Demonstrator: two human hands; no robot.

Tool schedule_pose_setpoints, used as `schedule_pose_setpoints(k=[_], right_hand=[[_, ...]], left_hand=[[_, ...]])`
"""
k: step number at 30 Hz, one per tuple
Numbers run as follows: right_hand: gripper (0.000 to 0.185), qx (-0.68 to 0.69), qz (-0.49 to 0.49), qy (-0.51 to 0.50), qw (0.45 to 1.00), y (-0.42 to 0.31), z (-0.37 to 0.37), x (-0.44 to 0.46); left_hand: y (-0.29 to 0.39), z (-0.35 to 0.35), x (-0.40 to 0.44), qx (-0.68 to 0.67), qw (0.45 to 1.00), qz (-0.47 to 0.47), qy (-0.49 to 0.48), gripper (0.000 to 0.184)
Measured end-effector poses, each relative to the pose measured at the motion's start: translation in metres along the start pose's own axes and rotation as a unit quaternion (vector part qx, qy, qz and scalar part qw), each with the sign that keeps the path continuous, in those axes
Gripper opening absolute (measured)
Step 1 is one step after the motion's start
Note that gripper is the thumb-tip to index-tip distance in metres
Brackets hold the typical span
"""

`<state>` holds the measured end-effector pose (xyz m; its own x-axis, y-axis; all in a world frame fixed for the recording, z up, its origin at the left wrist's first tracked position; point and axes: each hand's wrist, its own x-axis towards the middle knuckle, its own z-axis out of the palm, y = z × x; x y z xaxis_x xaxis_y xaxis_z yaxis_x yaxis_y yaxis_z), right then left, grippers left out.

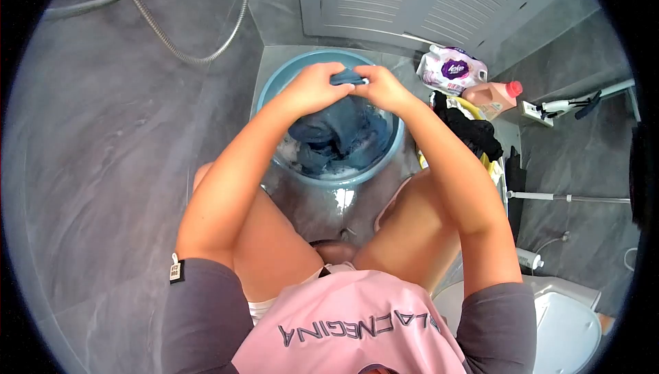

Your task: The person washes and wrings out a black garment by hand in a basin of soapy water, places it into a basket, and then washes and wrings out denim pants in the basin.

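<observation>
A blue round basin stands on the floor between my knees, with soapy water in it. Wet dark blue cloth, which looks like a garment, lies bunched inside, partly under the water. Above the basin's far half, my left hand is closed on a raised part of this cloth. My right hand grips the same part from the other side, and the two thumbs nearly meet. A short stretch of cloth shows between the hands. Some fingertips are hidden behind it.
Right of the basin, a yellow tub holds black and white clothes. Behind it are a printed plastic pack and a pink bottle with a red cap. A shower hose hangs upper left; a toilet is lower right.
</observation>
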<state>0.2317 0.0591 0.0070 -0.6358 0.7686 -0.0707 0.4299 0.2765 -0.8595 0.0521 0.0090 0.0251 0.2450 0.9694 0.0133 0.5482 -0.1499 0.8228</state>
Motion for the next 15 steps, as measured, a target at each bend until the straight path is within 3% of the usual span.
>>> schedule_pose_setpoints(k=[1,3,4,5,7,8,9,11,13,15], right_hand=[[0.02,-0.002,-0.003,0.002,1.0,-0.003,-0.001,-0.005],[0.016,0.124,-0.042,0.086,0.988,-0.009,0.0,-0.01],[0.011,0.141,-0.002,0.092,0.986,-0.025,0.0,-0.019],[0.011,0.14,-0.005,0.094,0.986,-0.027,0.001,-0.02],[0.013,0.278,0.001,0.161,0.947,-0.03,0.004,-0.025],[0.016,0.343,0.002,0.162,0.925,-0.033,0.005,-0.026],[0.016,0.342,0.002,0.165,0.925,-0.035,0.005,-0.026],[0.023,0.43,0.081,0.245,0.865,-0.038,0.003,-0.024],[0.034,0.424,0.109,0.277,0.855,-0.037,0.004,-0.02],[0.045,0.414,0.079,0.305,0.854,-0.032,0.016,-0.013]], left_hand=[[0.002,-0.004,-0.004,0.001,1.0,0.004,0.002,0.029],[0.003,-0.015,-0.015,0.026,0.999,-0.022,0.03,0.034],[-0.007,-0.014,-0.016,0.087,0.996,0.015,0.034,0.038],[-0.019,-0.016,-0.017,0.092,0.995,-0.028,-0.035,0.037],[-0.04,-0.009,-0.02,-0.057,0.996,-0.032,-0.055,0.036],[-0.046,-0.006,-0.017,-0.058,0.996,-0.03,-0.057,0.036],[-0.04,-0.004,-0.015,-0.119,0.991,-0.045,-0.041,0.033],[-0.028,0.003,-0.013,-0.181,0.981,-0.059,-0.024,0.031],[-0.002,0.02,-0.015,-0.371,0.924,-0.069,0.058,0.025],[0.004,0.03,-0.009,-0.42,0.901,-0.064,0.094,0.022]])
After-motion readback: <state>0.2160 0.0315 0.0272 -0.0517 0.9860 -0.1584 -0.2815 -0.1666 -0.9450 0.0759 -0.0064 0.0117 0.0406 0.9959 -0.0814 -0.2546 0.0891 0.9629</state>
